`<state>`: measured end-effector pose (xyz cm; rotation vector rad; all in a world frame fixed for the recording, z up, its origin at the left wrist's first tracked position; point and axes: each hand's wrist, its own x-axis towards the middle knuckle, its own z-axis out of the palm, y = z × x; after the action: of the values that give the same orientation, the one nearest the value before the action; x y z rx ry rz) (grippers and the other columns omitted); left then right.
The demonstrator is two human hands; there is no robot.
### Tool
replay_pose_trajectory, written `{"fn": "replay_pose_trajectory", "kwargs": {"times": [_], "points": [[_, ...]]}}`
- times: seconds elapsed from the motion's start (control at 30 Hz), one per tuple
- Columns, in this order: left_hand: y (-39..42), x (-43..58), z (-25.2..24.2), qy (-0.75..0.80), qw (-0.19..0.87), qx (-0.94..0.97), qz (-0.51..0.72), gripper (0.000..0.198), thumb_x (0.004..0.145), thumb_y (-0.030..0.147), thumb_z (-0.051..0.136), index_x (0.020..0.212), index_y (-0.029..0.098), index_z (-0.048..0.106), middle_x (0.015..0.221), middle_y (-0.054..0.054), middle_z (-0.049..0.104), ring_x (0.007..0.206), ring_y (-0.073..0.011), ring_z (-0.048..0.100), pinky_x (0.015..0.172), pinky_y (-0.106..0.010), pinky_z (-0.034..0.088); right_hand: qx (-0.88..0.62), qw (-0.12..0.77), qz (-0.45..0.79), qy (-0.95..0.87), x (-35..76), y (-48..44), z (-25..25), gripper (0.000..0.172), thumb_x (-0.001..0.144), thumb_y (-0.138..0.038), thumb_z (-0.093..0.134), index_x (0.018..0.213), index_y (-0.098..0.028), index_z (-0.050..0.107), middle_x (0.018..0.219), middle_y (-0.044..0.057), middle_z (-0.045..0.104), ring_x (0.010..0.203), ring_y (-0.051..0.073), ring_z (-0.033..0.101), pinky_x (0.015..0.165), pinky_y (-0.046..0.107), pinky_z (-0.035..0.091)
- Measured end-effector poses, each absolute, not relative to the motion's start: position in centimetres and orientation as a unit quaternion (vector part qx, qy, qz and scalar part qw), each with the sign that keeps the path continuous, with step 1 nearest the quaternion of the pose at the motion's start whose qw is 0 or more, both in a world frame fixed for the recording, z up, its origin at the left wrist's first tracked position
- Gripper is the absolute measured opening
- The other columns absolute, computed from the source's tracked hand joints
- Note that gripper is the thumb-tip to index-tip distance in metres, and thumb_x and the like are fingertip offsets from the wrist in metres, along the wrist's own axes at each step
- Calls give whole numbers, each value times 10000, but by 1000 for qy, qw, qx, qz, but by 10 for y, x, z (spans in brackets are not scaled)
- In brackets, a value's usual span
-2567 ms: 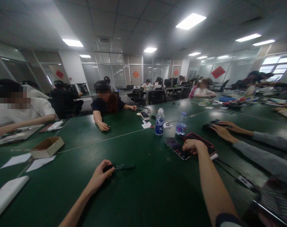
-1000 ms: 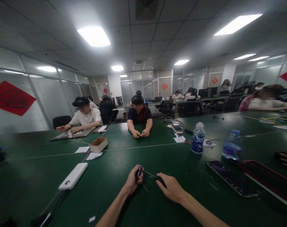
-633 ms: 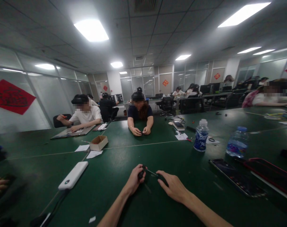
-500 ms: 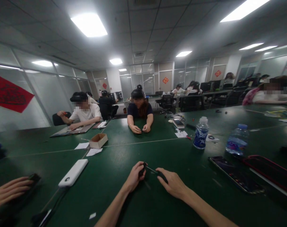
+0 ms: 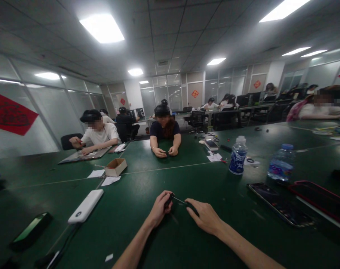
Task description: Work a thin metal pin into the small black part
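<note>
My right hand (image 5: 205, 216) is closed around the dark handle of a screwdriver (image 5: 179, 200), whose thin metal shaft points left. At the shaft's far end, my left hand (image 5: 159, 207) pinches a small black part (image 5: 168, 201). The tip seems to meet this part, but my fingers and the dark colour hide the contact. Both hands are just above the green table (image 5: 147, 244), in the middle of the head view.
Left of my hands lie a white power bank (image 5: 86, 206) with a cable and a device with a green screen (image 5: 31, 228). A small open box (image 5: 115, 167) stands beyond. To the right are two bottles (image 5: 238, 156) and a phone (image 5: 279, 203). A person (image 5: 164, 130) sits opposite.
The co-worker's hand at the far left has left the dark device, baring its green screen. My hands and the screwdriver stay nearly still. The view has shifted slightly.
</note>
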<state>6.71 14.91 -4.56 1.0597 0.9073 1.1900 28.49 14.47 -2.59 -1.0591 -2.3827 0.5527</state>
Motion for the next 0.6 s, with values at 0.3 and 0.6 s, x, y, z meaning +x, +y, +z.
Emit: {"fn": "replay_pose_trajectory", "kwargs": {"times": [0.3,0.6], "points": [[147,68,-42,401,603,446,525,492,751,567,592,919,106,612,511,62,356,456,-56,240,442,-202,149,-392,231,207,-866,283,143,-22,370,957,-350,308,1189,-179,539,1021,75,647,855,187,631,759,326,503],[144,67,-40,446,561,497,490,458,781,546,567,912,110,613,525,70,326,451,-58,228,440,-208,138,-372,232,163,-884,282,144,-27,339,911,-292,382,1172,-170,561,1003,81,663,843,193,640,759,311,497]]}}
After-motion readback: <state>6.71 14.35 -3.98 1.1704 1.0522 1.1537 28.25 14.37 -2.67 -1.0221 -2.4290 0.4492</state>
